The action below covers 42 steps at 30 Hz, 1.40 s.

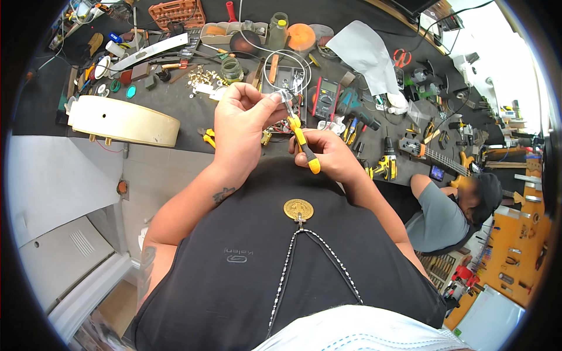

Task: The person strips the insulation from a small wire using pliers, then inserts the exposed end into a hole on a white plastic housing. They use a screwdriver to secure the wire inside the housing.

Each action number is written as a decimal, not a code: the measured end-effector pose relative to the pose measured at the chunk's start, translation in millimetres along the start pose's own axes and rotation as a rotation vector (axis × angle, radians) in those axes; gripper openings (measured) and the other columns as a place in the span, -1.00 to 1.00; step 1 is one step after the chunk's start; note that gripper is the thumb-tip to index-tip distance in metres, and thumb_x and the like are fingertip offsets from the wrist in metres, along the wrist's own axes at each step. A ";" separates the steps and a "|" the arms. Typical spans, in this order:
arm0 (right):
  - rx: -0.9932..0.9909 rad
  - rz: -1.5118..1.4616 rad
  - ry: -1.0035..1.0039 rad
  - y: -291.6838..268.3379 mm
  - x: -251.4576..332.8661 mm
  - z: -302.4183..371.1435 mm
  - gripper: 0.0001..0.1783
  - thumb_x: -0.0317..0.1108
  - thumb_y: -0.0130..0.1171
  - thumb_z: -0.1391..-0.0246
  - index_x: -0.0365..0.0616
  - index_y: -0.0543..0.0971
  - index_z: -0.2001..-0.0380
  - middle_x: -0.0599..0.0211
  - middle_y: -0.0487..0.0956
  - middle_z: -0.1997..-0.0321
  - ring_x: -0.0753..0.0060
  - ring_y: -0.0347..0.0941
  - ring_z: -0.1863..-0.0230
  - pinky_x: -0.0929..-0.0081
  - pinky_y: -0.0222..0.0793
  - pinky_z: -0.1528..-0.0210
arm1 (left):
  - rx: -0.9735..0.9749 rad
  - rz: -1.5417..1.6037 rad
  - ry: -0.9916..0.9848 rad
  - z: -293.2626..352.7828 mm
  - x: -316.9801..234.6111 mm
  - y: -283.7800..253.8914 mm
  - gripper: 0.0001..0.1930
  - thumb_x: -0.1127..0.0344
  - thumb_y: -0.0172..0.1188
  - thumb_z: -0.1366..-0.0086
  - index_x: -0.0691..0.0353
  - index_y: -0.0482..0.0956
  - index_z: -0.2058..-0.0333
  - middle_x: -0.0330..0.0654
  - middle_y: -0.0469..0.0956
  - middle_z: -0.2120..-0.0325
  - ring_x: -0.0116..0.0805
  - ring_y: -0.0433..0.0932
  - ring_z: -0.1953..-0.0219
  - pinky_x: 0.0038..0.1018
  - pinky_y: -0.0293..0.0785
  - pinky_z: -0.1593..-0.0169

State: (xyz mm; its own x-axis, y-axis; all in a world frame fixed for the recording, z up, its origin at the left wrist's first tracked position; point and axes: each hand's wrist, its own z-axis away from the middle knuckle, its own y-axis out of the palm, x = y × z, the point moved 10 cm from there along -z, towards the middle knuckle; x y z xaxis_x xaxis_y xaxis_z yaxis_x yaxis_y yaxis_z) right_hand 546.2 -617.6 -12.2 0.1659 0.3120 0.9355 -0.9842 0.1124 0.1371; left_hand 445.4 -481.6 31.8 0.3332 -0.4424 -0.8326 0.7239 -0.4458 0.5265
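Observation:
My left hand (244, 114) is closed, its thumb and fingers pinching a small pale piece at the fingertips. A thin white cable (308, 69) hangs in a loop just above them; whether the piece is its end I cannot make out. In my right hand (331, 153) is a slim yellow-and-black hand tool (301, 139), gripped round its handle. Its metal tip points up and away, meeting the left fingertips. Both hands are held above the near edge of the workbench.
On the dark workbench (175, 96) lie a red-edged multimeter (326, 96), glass jars (232, 69), brass bits (205, 77) and a cream round drum-like body (126, 120). A yellow drill (386, 161) stands at right. Farther right, another person (442, 213) bends near a guitar (439, 155).

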 end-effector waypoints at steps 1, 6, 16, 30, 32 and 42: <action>0.005 -0.005 0.008 0.3 -1.0 -0.3 -0.58 -0.13 0.57 -0.09 -0.20 0.67 0.17 0.57 0.57 0.28 0.70 0.46 0.22 0.58 0.40 0.11 | -0.001 0.002 0.004 0.1 -0.5 -0.3 -0.80 0.54 0.28 -0.48 0.24 0.38 0.17 -0.07 0.65 0.19 -0.21 0.78 0.04 -0.31 0.81 -0.06; -0.019 0.014 -0.009 0.4 -0.3 -2.5 -0.62 -0.18 0.57 -0.10 -0.21 0.66 0.19 0.57 0.56 0.26 0.70 0.46 0.22 0.59 0.40 0.11 | -0.004 -0.001 0.018 -0.1 -1.6 -2.2 -0.80 0.53 0.29 -0.48 0.24 0.39 0.17 -0.07 0.66 0.19 -0.24 0.78 0.06 -0.31 0.81 -0.05; -0.051 0.034 -0.010 0.5 3.9 -2.3 -0.72 -0.26 0.55 -0.11 -0.23 0.68 0.32 0.49 0.58 0.28 0.64 0.46 0.20 0.50 0.38 0.11 | -0.002 0.004 0.031 -1.4 -3.5 -3.7 -0.80 0.53 0.30 -0.47 0.23 0.40 0.18 -0.08 0.67 0.19 -0.26 0.78 0.08 -0.34 0.81 -0.03; -0.145 -0.036 0.001 -19.0 -14.9 -4.0 -0.73 -0.22 0.40 -0.26 -0.23 0.66 0.25 0.41 0.62 0.21 0.58 0.48 0.21 0.52 0.41 0.07 | -0.015 -0.020 -0.001 -11.3 2.8 -8.9 -0.83 0.50 0.29 -0.48 0.24 0.43 0.16 -0.06 0.68 0.20 -0.22 0.78 0.07 -0.34 0.79 -0.07; -0.212 -0.119 -0.043 -38.2 -27.4 -3.8 -0.69 -0.16 0.31 -0.34 -0.24 0.66 0.22 0.31 0.64 0.17 0.52 0.50 0.23 0.50 0.43 0.08 | -0.044 -0.052 -0.021 -13.7 7.2 -18.7 -0.85 0.49 0.28 -0.50 0.26 0.44 0.14 -0.04 0.68 0.18 -0.20 0.78 0.06 -0.33 0.79 -0.08; -0.276 0.608 0.437 -120.6 -137.1 30.9 -0.48 0.03 0.47 -0.18 -0.32 0.65 0.33 0.25 0.59 0.40 0.34 0.44 0.35 0.24 0.38 0.22 | -0.081 -0.093 -0.061 -13.2 3.5 -43.5 -0.77 0.49 0.26 -0.51 0.34 0.44 -0.03 0.05 0.71 0.12 -0.16 0.78 0.06 -0.35 0.76 -0.04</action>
State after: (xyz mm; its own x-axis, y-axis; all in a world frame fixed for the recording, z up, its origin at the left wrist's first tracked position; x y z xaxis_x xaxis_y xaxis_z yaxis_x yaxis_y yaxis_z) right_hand 640.1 -703.1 -146.9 -0.3294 0.7288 0.6002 -0.8686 0.0153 -0.4952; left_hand 423.0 -453.6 3.7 0.2271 -0.4494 -0.8639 0.7973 -0.4236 0.4300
